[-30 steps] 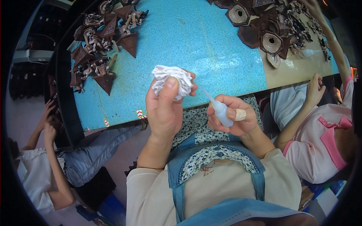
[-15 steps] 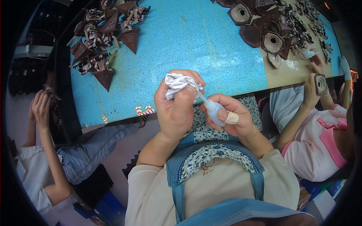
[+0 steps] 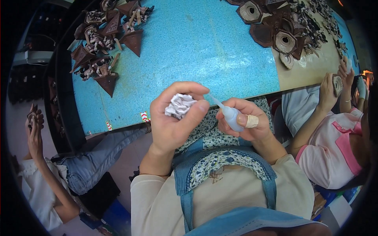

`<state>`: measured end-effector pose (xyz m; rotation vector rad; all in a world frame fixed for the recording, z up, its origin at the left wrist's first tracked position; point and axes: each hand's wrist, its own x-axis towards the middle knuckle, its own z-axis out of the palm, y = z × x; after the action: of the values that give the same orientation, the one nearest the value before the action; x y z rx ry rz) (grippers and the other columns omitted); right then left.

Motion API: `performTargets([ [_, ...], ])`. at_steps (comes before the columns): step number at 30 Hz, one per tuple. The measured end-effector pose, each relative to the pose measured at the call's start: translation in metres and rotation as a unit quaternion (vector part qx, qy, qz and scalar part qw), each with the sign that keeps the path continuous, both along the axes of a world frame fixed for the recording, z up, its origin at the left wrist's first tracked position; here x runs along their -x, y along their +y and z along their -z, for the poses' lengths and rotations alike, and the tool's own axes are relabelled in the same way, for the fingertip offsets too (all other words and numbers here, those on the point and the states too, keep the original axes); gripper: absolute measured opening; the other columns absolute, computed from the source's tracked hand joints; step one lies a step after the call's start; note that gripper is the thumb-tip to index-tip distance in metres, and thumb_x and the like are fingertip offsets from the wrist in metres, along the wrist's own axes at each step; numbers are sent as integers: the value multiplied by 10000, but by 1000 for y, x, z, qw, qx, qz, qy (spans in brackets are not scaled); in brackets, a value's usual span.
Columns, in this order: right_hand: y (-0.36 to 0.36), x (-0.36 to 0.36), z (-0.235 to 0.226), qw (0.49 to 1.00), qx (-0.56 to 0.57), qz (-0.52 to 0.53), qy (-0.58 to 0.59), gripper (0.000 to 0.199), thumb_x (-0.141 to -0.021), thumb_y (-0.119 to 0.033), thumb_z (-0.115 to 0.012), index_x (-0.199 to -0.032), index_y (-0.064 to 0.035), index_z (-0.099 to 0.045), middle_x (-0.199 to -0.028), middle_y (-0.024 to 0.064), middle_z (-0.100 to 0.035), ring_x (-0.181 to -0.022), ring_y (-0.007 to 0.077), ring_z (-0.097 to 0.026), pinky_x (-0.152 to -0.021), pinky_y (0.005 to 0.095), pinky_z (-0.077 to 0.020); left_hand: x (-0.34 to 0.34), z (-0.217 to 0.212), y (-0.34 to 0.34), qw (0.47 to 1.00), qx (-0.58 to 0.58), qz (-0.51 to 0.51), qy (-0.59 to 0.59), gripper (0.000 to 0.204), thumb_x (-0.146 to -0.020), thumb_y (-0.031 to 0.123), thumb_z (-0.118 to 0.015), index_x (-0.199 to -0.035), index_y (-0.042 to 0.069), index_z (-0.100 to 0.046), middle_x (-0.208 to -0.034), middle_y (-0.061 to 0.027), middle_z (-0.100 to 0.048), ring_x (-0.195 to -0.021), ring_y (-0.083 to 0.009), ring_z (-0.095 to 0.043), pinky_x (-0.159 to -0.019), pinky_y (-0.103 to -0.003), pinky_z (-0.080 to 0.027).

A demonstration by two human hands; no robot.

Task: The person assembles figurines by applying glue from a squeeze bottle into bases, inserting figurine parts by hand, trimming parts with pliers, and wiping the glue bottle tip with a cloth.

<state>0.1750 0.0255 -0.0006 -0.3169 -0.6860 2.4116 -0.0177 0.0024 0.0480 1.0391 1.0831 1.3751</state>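
At the lower edge, a pale blue mask (image 3: 252,222) is seen, and beyond it a patterned apron (image 3: 220,160) is worn over a beige shirt (image 3: 244,192). A translucent squeeze bottle (image 3: 233,118) is grasped by the fingers of the right hand (image 3: 251,117), whose thumb is wrapped in a beige bandage (image 3: 252,121). A crumpled white wad (image 3: 180,106) is cupped in the curled fingers of the left hand (image 3: 169,128). The bottle's thin nozzle is pointed toward the left index fingertip; whether contact is made cannot be told. Both hands are held up by the near edge of the blue bench (image 3: 197,51), which is marked with striped tape (image 3: 145,117). Farther off, brown pointed pieces (image 3: 107,83) are heaped at left, and brown octagonal pieces (image 3: 262,35) at right. At far right, a ringed piece (image 3: 337,85) is held by a co-worker's hand (image 3: 327,91).
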Motion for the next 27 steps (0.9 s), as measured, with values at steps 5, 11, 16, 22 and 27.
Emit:
performTargets([
  [5, -2, 1, -6, 991, -91, 25, -93, 376, -887, -254, -538, -1117, 43, -529, -758, 26, -522, -602, 66, -436, -558, 205, -343, -3, -2, -4, 1000, -3, -11, 4, 133, -795, -34, -633, -927, -23, -632, -815, -26, -613, -717, -46, -530, -614, -188, -405],
  [11, -3, 2, -4, 956, -229, 75, -167, 345, -902, -264, -528, -1114, 8, -541, -846, 21, -528, -703, 94, -463, -625, 241, -369, -8, 5, -5, 998, -5, -15, -64, 102, -812, -6, -635, -913, -16, -635, -816, -38, -610, -713, -51, -522, -613, -196, -401],
  [16, -3, 2, -6, 896, -341, 135, -249, 325, -884, -265, -566, -1078, -4, -569, -847, 64, -539, -707, 148, -489, -641, 267, -386, -13, 6, -5, 994, -18, -10, -107, 92, -833, 20, -623, -920, -11, -624, -853, -55, -585, -688, -62, -514, -590, -203, -402],
  [22, -3, 7, -4, 824, -454, 207, -269, 313, -884, -245, -573, -1085, -5, -576, -857, 101, -566, -709, 193, -525, -632, 285, -419, -18, 8, -5, 991, -40, -13, -124, 89, -855, 24, -595, -935, -15, -601, -833, -54, -560, -651, -70, -511, -553, -203, -402],
  [27, -5, 8, -5, 795, -484, 227, -286, 311, -881, -220, -582, -1092, 7, -570, -880, 117, -581, -724, 209, -544, -642, 294, -441, -21, 9, -6, 991, -46, -18, -128, 84, -869, 27, -569, -941, -15, -582, -840, -56, -545, -652, -73, -514, -560, -212, -407],
])
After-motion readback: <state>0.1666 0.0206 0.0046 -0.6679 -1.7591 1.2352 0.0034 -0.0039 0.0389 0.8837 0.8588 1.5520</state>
